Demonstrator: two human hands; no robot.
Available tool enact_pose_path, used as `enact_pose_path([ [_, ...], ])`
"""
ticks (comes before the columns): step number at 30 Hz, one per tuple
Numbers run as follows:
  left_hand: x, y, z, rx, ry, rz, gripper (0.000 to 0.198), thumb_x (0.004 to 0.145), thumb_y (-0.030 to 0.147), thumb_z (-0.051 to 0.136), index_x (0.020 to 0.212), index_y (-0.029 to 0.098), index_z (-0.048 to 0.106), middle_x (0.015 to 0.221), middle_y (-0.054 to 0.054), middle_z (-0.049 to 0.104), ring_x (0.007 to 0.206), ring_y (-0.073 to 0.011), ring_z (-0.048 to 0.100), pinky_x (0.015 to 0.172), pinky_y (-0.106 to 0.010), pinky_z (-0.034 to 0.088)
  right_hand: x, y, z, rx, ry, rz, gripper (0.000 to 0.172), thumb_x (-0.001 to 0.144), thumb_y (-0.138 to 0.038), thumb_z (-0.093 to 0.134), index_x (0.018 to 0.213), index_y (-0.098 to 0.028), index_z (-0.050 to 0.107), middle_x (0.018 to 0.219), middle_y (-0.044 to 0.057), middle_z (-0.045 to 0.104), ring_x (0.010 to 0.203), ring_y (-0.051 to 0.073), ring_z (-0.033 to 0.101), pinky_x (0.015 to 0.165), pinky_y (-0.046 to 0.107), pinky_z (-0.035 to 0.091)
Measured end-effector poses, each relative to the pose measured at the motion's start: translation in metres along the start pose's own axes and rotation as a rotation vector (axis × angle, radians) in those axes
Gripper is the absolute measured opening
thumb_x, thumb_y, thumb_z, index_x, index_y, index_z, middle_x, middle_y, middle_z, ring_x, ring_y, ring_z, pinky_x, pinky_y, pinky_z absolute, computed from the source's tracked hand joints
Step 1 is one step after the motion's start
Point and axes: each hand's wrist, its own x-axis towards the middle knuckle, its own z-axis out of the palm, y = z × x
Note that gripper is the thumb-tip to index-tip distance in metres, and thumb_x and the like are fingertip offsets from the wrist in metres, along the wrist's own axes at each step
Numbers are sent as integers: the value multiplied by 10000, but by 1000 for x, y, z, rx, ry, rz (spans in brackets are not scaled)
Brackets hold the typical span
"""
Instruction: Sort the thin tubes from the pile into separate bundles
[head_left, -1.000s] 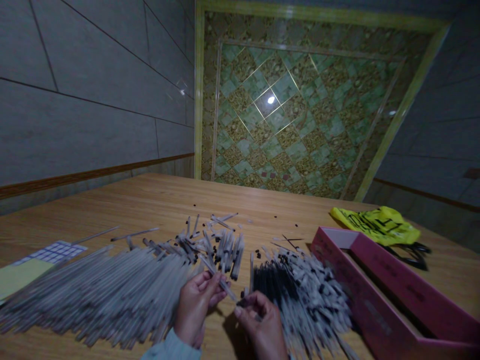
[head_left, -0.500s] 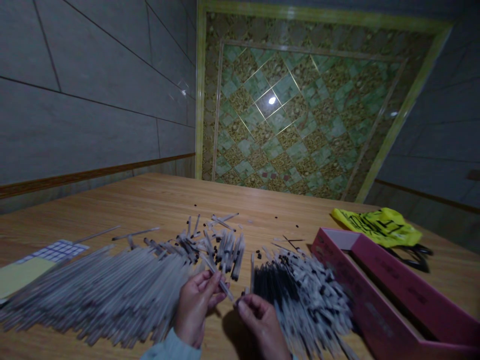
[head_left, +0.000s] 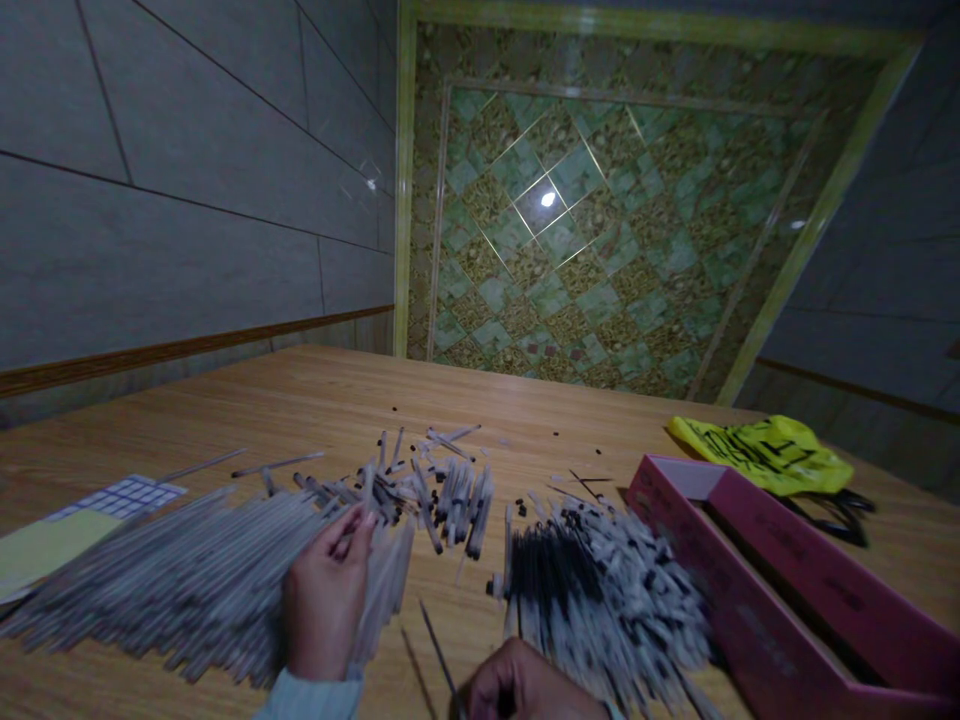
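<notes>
My left hand [head_left: 326, 595] is closed over the right part of a large pile of clear pen barrels [head_left: 180, 570], its fingertips pinching one pale pen barrel [head_left: 368, 484] that points up and away. Low at the front edge, my right hand [head_left: 525, 685] is closed on a thin dark ink refill [head_left: 437, 645], which slants up to the left over bare tabletop. Right of it lies a heap of pens [head_left: 637, 580] with black parts, beside a dark bundle of refills [head_left: 555, 565]. Between the piles are several short clear caps [head_left: 457, 500] with dark ends.
A long pink open box [head_left: 795, 600] stands on the right of the wooden table [head_left: 540, 400]. Behind it are a yellow plastic bag [head_left: 765, 455] and a black-handled item [head_left: 832, 515]. A checked and yellow pad [head_left: 82, 530] lies at the left. Small black bits are scattered about.
My hands have drawn apart. The left moved left over the barrel pile with a barrel; the right came down towards the front edge, where a thin refill now shows in it.
</notes>
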Motion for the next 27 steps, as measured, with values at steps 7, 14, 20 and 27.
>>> enact_pose_path([
  [7, 6, -7, -14, 822, -185, 192, 338, 806, 324, 432, 1041, 227, 655, 996, -95, 701, 862, -284, 637, 665, -338, 445, 2, -7, 6, 112, 426, -93, 115, 563, -223, 567, 499, -160, 495, 483, -40, 467, 489, 79, 385, 475, 203, 279],
  [14, 6, -17, -8, 873, -149, 324, 333, 783, 236, 445, 1040, 204, 654, 1012, -77, 674, 935, -272, 580, 752, -341, 432, -16, -28, -13, -299, 660, -102, 181, 646, -240, 495, 494, -184, 414, 491, -52, 366, 509, 97, 363, 476, 222, 243],
  [20, 8, -21, -6, 848, -135, 384, 325, 774, 211, 448, 1017, 183, 662, 987, -75, 672, 927, -275, 556, 771, -347, 427, -53, -32, -56, -893, 1140, 172, 245, 751, -312, 457, 535, -201, 491, 507, -1, 539, 527, 146, 496, 508, 258, 230],
  [27, -1, -12, 4, 755, -167, 501, 301, 789, 257, 454, 984, 168, 664, 946, -75, 674, 923, -265, 555, 817, -349, 416, -60, -27, -62, -1000, 1115, 377, 220, 743, -313, 453, 580, -225, 572, 615, 54, 665, 629, 206, 613, 493, 268, 227],
])
